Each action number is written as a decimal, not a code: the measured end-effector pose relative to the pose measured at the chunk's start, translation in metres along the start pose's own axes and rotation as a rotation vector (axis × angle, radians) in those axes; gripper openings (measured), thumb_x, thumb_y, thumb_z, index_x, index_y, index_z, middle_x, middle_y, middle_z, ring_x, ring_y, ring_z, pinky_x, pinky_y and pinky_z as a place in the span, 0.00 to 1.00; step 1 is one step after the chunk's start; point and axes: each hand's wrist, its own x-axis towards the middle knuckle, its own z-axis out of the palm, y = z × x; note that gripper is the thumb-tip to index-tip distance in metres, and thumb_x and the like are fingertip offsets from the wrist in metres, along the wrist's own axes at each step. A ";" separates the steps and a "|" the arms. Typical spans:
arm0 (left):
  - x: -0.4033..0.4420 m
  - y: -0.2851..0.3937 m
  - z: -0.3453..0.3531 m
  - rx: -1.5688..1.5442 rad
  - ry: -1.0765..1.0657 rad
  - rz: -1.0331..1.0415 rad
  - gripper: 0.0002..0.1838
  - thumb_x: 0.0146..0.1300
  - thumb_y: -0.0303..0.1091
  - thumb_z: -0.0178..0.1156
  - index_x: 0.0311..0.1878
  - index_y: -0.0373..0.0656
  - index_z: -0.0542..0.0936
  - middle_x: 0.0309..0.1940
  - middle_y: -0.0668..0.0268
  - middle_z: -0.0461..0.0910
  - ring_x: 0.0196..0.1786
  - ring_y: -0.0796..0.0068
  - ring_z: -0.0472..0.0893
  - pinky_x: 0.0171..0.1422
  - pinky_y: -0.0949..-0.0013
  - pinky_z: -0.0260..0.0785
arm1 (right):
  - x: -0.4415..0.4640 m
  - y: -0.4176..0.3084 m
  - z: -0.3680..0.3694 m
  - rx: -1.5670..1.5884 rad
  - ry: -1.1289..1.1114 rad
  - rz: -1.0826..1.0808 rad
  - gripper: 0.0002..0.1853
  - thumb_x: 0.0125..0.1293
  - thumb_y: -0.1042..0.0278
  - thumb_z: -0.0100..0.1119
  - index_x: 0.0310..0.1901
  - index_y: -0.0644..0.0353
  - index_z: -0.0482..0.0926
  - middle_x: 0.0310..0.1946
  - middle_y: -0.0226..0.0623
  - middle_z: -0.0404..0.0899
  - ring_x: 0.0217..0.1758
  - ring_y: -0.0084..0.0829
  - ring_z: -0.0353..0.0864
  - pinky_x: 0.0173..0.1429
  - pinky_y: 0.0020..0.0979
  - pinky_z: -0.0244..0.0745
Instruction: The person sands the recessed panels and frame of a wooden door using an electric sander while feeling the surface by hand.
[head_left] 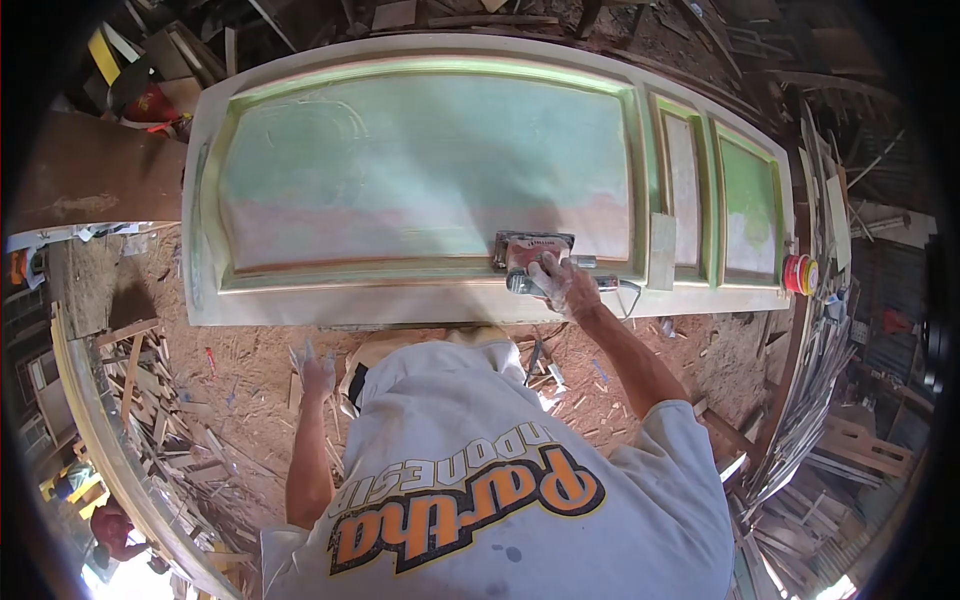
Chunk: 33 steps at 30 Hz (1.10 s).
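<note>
A wooden door (420, 140) with recessed panels, coated in patchy green and whitish filler, lies flat in front of me. My right hand (567, 287) is wrapped round the handle of a power sander (537, 248). The sander sits on the lower edge of the large panel, near its right corner, with its cord trailing to the right. My left hand (316, 372) hangs beside my body, below the door's near edge and apart from it. Its dusty fingers are stretched out and hold nothing.
A pale rectangular block (662, 252) lies on the door right of the sander. A red and yellow roll or tin (800, 274) is at the door's right end. Wood offcuts (165, 420) litter the ground at left; stacked strips (815, 400) stand at right. Another person (115, 530) is at lower left.
</note>
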 end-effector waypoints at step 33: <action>-0.033 -0.288 -0.108 -0.014 0.077 -0.382 0.53 0.76 0.56 0.72 0.92 0.34 0.62 0.88 0.23 0.58 0.95 0.29 0.51 0.99 0.45 0.43 | 0.341 -0.387 -0.048 -0.040 0.285 -0.136 0.28 0.72 0.66 0.68 0.72 0.54 0.73 0.56 0.47 0.82 0.52 0.47 0.90 0.55 0.47 0.85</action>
